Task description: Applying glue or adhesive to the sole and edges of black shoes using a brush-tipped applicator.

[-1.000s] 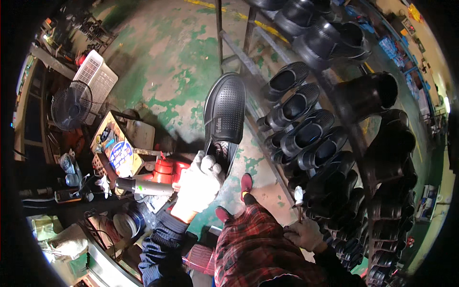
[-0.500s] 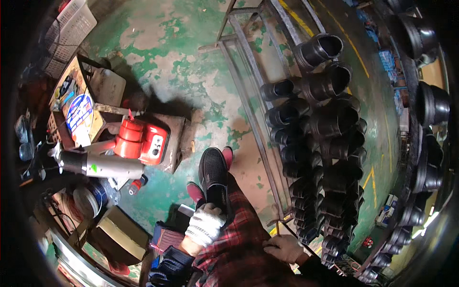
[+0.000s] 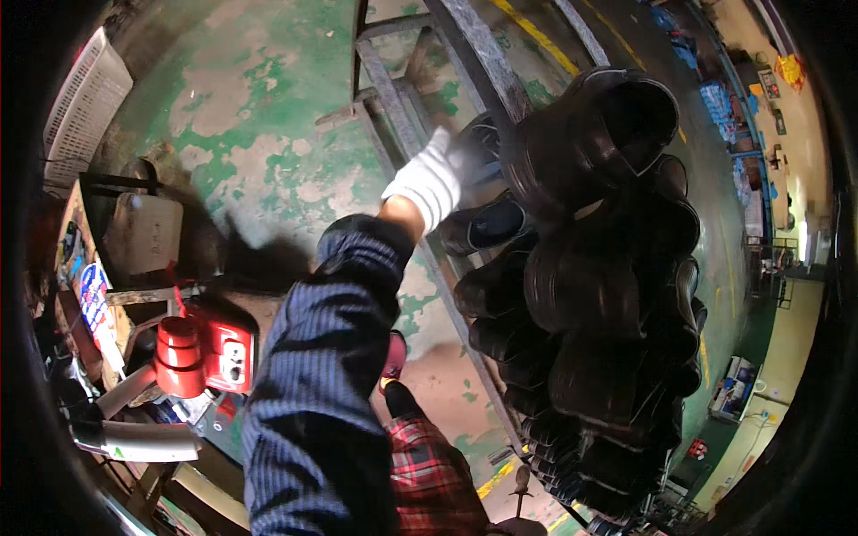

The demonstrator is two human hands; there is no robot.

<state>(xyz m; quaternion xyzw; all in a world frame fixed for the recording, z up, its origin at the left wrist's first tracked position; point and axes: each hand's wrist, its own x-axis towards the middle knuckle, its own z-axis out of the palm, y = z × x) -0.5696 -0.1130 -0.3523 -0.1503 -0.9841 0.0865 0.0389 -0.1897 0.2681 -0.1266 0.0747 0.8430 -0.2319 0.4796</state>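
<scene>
Left hand in white knit at the metal rack's left edge
Ribbed navy sleeve; blurred fingers at a rounded black shoe, pinching or spread I cannot tell.

Blur covers the fingertips of the left hand; whether they grip the shoe is unclear. The lower edge cuts the sleeve and plaid garment.
</scene>
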